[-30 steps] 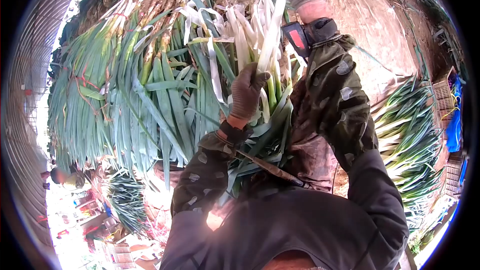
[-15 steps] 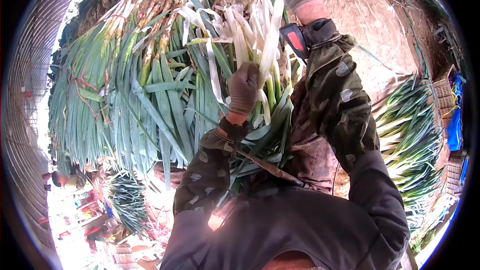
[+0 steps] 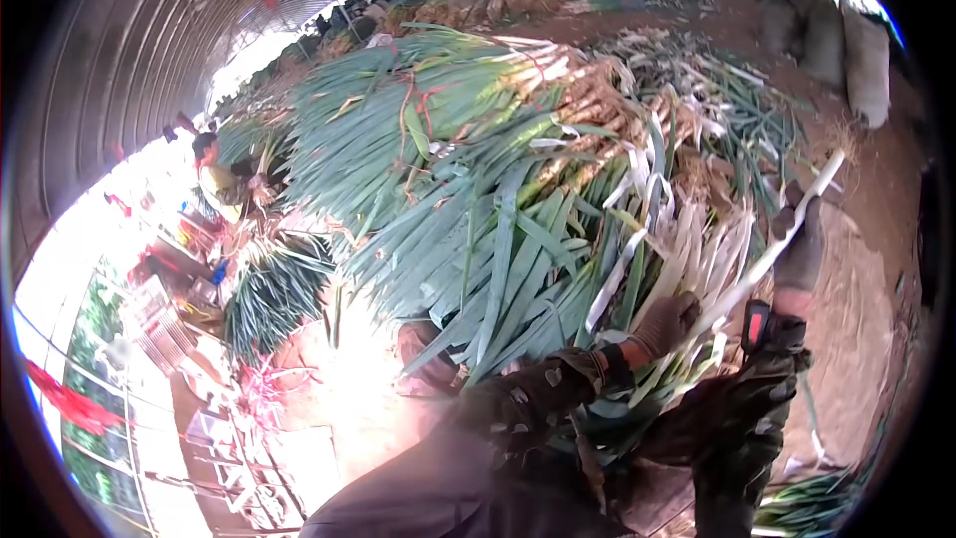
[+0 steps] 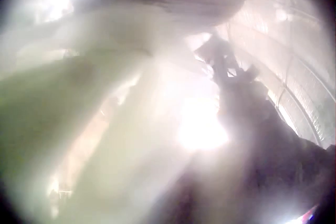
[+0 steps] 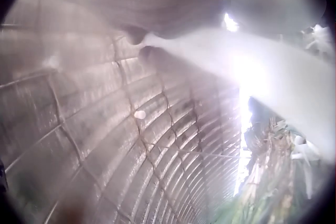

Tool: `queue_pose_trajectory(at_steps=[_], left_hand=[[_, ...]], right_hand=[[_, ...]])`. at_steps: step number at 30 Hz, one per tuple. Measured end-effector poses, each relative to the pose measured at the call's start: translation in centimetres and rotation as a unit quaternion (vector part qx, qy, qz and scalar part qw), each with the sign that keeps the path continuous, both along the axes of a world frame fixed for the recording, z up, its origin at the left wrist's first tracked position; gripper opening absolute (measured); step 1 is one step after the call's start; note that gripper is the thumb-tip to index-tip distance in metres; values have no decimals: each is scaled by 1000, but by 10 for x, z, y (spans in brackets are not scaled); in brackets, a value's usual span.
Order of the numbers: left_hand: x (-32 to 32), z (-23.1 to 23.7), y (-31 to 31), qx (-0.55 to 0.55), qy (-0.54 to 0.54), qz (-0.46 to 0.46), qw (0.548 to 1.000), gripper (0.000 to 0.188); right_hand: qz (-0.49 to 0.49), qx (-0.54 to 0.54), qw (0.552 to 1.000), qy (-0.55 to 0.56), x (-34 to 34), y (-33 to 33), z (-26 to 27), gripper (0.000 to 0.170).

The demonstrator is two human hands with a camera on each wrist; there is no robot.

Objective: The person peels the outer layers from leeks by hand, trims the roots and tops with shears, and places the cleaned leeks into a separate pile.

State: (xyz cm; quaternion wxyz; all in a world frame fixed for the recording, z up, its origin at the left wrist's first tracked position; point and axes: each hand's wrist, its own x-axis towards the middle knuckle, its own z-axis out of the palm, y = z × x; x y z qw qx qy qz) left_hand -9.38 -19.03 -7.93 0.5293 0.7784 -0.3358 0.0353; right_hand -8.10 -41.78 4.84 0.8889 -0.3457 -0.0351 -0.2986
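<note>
A large green onion [image 3: 739, 289] with a long white stalk and hairy roots slants up to the right in the head view. My gloved left hand [image 3: 665, 327] grips it low, where the stalk meets the leaves. My gloved right hand [image 3: 800, 244] holds the stalk higher up, below the roots. In the right wrist view the pale stalk [image 5: 210, 50] passes under the glove's fingers. Blurred green-white stalks [image 4: 121, 150] fill much of the left wrist view, below the glove. Peeled, whitish skins [image 3: 687, 249] stick up from the onions beside my left hand.
A wide heap of green onions [image 3: 398, 179] lies to the left, roots toward the right, some tied with red string. Another bundle [image 3: 274, 294] stands by crates [image 3: 159, 319]. A person [image 3: 217, 179] is at the far left. Sacks [image 3: 866, 65] stand at the back right.
The head view has swung up and left, so the heap, tunnel wall and another person show more. Both hands keep hold of the green onion, whose roots now come into view.
</note>
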Motion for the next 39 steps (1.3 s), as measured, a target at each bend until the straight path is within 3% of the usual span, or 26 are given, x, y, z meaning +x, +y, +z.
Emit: queue_pose_trajectory(at_steps=[2,3,4,5,6,7,9,12,14,16,17,18,20,23,26,29,32,35,36,38,39], left_hand=[[12,-13,6,27,-4,-54,998,19],[18,-21,10,45,49,-80,995,19],[23,-31,13,63,101,-107,987,19],[24,-30,15,81,151,-136,976,19],[23,-30,16,42,-41,-121,991,18],[18,-25,23,3,-231,-102,968,18],[8,-33,35,26,-384,-89,919,19],[-1,-58,49,125,-217,-129,960,25],[-4,-50,54,82,-11,-142,986,28],[-4,-21,63,30,156,-102,982,29],[-4,1,67,5,229,-72,971,29],[-3,14,67,-2,216,-63,974,33],[-1,26,68,-17,191,-41,981,41],[0,28,67,-31,199,-56,978,39],[7,29,65,-21,208,-73,975,38],[18,16,60,-18,237,-133,962,35],[31,4,60,27,150,-263,953,32],[40,-1,64,70,-136,-354,923,29],[38,-2,61,83,23,-350,933,28],[28,21,59,105,335,-317,881,27],[29,20,59,89,306,-300,899,27]], right_hand=[[54,-4,997,-54,-16,30,30,41],[104,-98,983,-116,-7,15,12,49],[67,-98,989,-83,-17,35,27,49],[98,-114,983,-102,-20,39,29,47],[108,-115,981,-115,-22,39,31,47],[118,-116,978,-127,-24,40,34,46],[102,-83,982,-136,-24,41,38,48],[125,-31,976,-175,-24,47,52,38],[85,-28,992,-84,-21,50,47,38],[22,-90,996,3,-7,51,29,37],[-56,-97,990,91,0,60,21,42],[-99,-137,977,129,7,69,8,34],[-157,-81,971,163,11,94,-3,30],[-85,-69,982,154,7,82,4,32],[38,-59,997,44,2,77,18,36],[72,-71,995,-15,-11,89,29,37],[85,-69,994,-27,-24,103,39,37],[114,-89,987,-66,-33,115,47,36],[127,-99,983,-83,-35,117,49,36],[159,-124,973,-115,-40,117,50,37],[175,-136,966,-131,-41,117,52,37]])
